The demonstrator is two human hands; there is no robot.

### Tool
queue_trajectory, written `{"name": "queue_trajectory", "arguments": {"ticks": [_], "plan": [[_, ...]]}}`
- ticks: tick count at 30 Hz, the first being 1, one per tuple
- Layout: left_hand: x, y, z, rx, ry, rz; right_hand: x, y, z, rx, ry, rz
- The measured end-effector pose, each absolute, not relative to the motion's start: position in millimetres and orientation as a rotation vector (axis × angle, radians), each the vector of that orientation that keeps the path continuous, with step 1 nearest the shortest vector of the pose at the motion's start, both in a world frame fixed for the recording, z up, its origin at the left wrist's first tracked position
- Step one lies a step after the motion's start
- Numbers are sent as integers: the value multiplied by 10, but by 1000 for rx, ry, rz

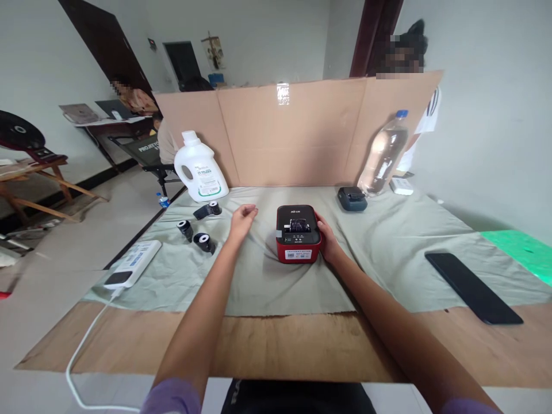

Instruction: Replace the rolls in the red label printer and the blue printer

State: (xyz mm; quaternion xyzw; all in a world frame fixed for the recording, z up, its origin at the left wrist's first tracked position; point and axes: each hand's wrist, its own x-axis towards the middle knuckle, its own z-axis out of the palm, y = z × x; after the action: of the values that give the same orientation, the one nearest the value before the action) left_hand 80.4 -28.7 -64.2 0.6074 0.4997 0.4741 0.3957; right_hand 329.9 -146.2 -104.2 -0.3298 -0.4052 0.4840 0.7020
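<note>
A small red and black label printer (298, 234) sits on the grey-green cloth in front of me, with dark crinkled material showing in its top slot. My right hand (326, 237) rests against the printer's right side, its fingers partly hidden behind the casing. Left of the printer, apart from it, my left hand (244, 219) hovers over the cloth. Its fingers are loosely bent and I see nothing in them. Further left lie three small black rolls with white cores: one roll (209, 210) at the back, another roll (185, 230), and a third roll (204, 242) in front.
A white jug (199, 167) and a clear bottle (385, 152) stand before the cardboard screen (288, 138). A dark device (352, 198) sits near the bottle. A cabled white power bank (133, 263) lies left, a black phone (472, 286) right. People are beyond the screen.
</note>
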Motion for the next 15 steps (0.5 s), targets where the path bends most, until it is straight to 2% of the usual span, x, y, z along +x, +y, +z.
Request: {"name": "queue_trajectory", "arguments": {"ticks": [3,6,8,10,15], "plan": [[374,71,-491,1879,1714,1183,3301,-1453,-1061,-725,-904,1066],[-23,406,-381,1996,2171,772,3311,-1437,-1081,-708,-904,1060],[-191,573,-359,2099,2181,495,3323,-1425,-1094,-707,-894,1068],[-278,688,-374,2183,2103,368,3336,-1411,-1108,-710,-876,1089],[-309,844,-389,2222,2038,367,3359,-1362,-1150,-723,-862,1092]]}}
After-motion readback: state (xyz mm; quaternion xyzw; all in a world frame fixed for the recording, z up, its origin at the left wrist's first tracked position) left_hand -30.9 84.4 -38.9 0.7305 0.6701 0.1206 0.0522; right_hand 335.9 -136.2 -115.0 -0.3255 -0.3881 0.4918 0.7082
